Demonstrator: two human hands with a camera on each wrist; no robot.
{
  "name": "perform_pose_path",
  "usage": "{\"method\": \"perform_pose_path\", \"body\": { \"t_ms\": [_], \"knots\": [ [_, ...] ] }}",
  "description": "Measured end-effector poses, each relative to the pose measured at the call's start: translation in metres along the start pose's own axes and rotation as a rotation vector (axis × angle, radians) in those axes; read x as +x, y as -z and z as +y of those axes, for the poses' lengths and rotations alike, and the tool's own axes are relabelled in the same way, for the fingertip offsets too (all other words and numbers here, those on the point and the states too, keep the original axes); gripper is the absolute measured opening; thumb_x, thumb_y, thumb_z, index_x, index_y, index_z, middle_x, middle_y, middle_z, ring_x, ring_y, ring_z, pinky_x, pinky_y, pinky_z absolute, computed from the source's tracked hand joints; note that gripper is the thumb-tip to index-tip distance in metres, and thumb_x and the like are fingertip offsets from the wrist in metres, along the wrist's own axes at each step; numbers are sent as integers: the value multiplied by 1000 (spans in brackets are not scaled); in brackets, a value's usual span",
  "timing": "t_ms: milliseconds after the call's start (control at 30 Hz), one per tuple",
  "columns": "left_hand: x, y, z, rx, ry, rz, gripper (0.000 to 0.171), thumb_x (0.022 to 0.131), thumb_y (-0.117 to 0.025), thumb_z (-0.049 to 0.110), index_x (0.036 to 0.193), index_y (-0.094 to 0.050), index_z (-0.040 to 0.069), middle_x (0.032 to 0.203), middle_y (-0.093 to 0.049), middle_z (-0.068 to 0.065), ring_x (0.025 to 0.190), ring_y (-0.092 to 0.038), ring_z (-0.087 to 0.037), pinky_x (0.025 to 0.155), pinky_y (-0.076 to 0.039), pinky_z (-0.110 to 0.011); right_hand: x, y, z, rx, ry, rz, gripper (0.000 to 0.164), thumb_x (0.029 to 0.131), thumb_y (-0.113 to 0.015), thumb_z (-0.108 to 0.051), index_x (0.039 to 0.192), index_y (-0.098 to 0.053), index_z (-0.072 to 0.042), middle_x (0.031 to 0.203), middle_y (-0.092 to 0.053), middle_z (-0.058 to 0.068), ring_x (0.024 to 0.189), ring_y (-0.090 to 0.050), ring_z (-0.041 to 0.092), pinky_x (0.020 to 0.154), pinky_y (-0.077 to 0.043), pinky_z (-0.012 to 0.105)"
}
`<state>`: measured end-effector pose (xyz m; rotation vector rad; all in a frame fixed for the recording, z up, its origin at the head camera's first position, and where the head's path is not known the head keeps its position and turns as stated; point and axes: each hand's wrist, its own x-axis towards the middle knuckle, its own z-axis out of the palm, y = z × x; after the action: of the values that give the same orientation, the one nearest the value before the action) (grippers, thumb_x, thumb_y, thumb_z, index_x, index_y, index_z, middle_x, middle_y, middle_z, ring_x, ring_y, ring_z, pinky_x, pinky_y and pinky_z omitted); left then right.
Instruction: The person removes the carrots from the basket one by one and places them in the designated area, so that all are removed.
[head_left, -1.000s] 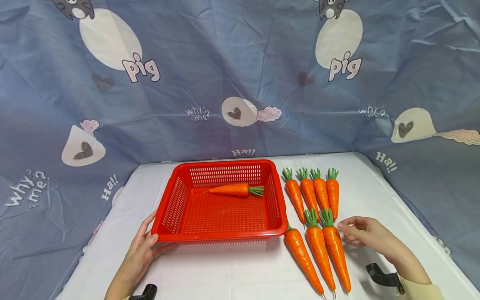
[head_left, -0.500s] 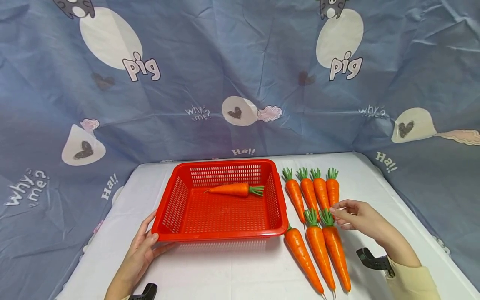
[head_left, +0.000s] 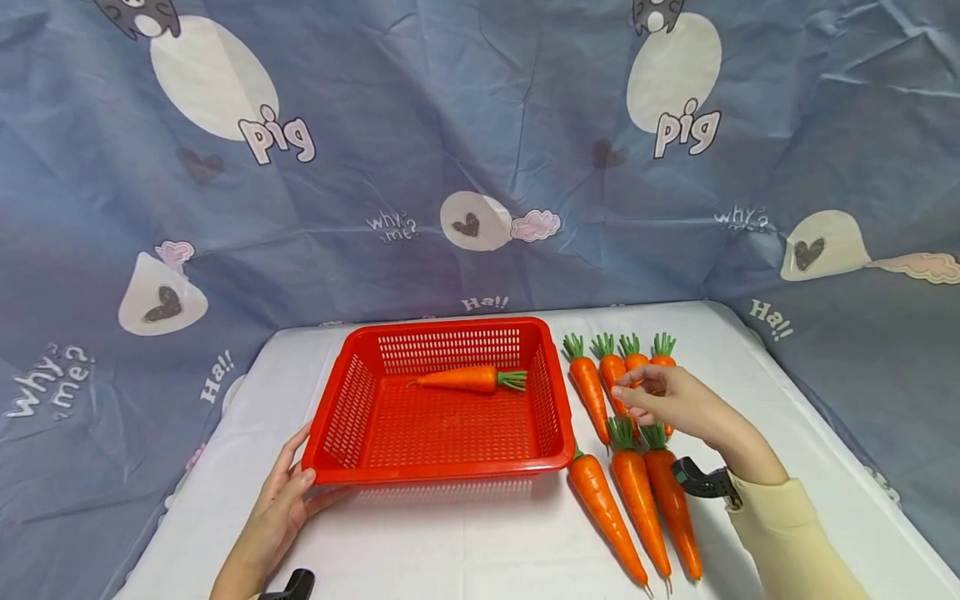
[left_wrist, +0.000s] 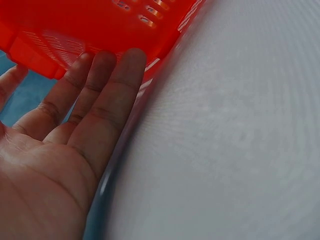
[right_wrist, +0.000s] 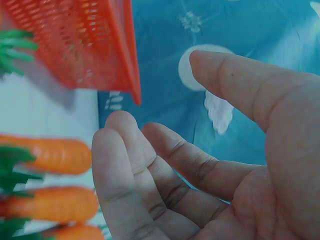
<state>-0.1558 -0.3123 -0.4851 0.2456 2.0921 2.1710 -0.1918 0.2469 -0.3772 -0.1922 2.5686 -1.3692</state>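
A red plastic basket (head_left: 442, 472) stands on the white cloth, with one orange carrot (head_left: 457, 379) lying inside near its back wall. At its front left corner my left hand (head_left: 273, 517) holds it, thumb on the rim and fingers (left_wrist: 112, 100) against the outer wall below. My right hand (head_left: 686, 404) is over the back row of carrots (head_left: 588, 387), right of the basket, its fingers loosely bent and nothing between them. It hides parts of the carrots on that row's right side. In the right wrist view, the thumb (right_wrist: 230, 80) is spread apart from the fingers.
A front row of carrots (head_left: 637, 508) lies nearer me, green tops pointing away. One top there is partly hidden by the basket's right corner. Behind the white-covered table (head_left: 450, 550) hangs a blue printed cloth (head_left: 360, 183).
My right hand has moved left and away from me, from beside the front carrots to over the back row. My left hand stays at the basket corner.
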Motion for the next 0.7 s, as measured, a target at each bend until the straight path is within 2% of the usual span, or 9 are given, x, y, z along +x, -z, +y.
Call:
{"method": "perform_pose_path", "body": {
  "t_ms": [233, 400, 500, 700],
  "knots": [
    [0, -1, 2, 1, 2, -1, 64, 114, -42, 18, 172, -17, 28, 151, -56, 14, 130, -67, -6, 98, -62, -33, 18, -15, -24, 5, 28, -28, 45, 102, -75, -35, 126, -65, 2, 98, -73, 13, 84, -72, 23, 79, -63, 33],
    [3, -3, 3, 5, 1, -5, 65, 114, -43, 17, 172, -17, 30, 151, -55, 14, 130, -66, -5, 98, -62, -33, 29, -21, -35, -25, 44, -39, 40, 101, -75, -33, 122, -67, 0, 93, -71, 15, 80, -70, 23, 71, -60, 29],
    [3, -3, 3, 10, -4, -7, 65, 114, -42, 17, 172, -16, 29, 152, -54, 14, 130, -66, -5, 98, -62, -32, 36, -23, -41, -34, 46, -57, 42, 101, -75, -34, 124, -67, -1, 92, -71, 14, 78, -69, 22, 67, -58, 26],
    [0, -2, 5, 4, 9, -5, 64, 114, -41, 18, 172, -16, 29, 152, -53, 12, 130, -66, -5, 98, -62, -32, 49, -31, -55, -82, 51, -90, 47, 100, -76, -39, 127, -67, -2, 93, -71, 13, 77, -69, 19, 68, -58, 28]
  ]
}}
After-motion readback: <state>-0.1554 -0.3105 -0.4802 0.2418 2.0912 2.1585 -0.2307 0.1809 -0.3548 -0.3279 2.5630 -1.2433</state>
